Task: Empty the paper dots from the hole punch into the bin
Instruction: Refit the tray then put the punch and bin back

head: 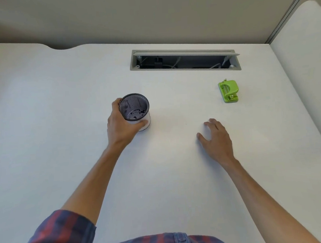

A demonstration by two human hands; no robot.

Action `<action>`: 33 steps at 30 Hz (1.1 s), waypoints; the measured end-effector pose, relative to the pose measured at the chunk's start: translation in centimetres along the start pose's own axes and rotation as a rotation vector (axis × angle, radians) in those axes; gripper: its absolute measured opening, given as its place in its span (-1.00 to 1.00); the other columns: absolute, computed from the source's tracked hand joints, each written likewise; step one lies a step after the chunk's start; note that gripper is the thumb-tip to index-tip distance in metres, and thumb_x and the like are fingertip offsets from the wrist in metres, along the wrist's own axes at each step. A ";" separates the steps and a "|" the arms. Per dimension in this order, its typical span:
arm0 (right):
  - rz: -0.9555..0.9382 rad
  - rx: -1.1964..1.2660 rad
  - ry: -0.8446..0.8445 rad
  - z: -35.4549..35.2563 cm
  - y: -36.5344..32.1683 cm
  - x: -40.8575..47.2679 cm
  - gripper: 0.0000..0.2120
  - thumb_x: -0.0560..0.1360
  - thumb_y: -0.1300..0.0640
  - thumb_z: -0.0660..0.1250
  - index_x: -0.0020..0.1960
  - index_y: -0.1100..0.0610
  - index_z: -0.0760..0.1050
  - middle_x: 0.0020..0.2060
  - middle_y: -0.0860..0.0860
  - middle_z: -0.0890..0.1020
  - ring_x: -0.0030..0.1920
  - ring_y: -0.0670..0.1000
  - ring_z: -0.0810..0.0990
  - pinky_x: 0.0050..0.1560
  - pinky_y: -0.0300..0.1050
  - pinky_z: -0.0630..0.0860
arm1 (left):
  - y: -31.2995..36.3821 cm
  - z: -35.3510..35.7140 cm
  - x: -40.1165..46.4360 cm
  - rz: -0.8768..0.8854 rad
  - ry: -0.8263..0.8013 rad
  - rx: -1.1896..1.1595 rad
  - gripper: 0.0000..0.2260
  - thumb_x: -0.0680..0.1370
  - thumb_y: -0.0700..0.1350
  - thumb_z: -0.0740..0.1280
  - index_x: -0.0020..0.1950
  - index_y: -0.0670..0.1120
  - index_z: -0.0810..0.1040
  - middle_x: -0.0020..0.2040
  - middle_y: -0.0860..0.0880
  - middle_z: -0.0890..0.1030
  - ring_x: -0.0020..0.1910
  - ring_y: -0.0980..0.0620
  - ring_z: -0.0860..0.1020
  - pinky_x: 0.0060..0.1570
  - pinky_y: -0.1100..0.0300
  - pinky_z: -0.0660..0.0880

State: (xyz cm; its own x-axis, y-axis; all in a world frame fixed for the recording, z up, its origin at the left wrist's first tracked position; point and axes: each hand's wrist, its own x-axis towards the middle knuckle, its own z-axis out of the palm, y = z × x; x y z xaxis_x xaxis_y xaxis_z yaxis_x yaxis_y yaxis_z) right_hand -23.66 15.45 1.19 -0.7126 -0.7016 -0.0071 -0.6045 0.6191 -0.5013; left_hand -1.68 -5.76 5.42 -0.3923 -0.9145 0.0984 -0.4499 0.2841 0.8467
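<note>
With the left hand [121,126] wrapping its fingers around the upright mesh bin [135,108] at centre-left and the right hand [216,138] lying spread and empty, the green hole punch [228,91] is sitting far right on the bare desk [61,108] — plenty of room, though dots are likely spilling if it is opened short of the narrow bin.

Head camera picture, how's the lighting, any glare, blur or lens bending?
Head view: even, soft light, no glare on the white desk; faint shadows beside the right hand and the mesh bin; wide-angle bending curves the desk's back edge; the green hole punch looks sharp.
</note>
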 end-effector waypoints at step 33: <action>-0.034 -0.018 0.092 0.7 -0.1 0.3 -0.57 0.46 0.07 0.46 0.27 0.20 0.52 0.35 0.12 0.49 0.37 0.15 0.45 0.36 0.12 0.37 | -0.3 1.3 13.5 -0.142 0.074 0.066 -0.11 0.20 0.08 0.61 0.45 0.01 0.28 0.32 -0.02 0.53 0.32 -0.13 0.47 0.16 0.06 0.41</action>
State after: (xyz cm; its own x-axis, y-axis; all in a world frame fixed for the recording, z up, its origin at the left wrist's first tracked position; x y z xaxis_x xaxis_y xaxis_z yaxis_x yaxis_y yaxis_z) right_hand -23.61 14.95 0.65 -0.7209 -0.6872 0.0897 -0.6344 0.6023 -0.4846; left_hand -7.91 -17.82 5.83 -0.2619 -0.9649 0.0201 -0.5494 0.1662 0.8188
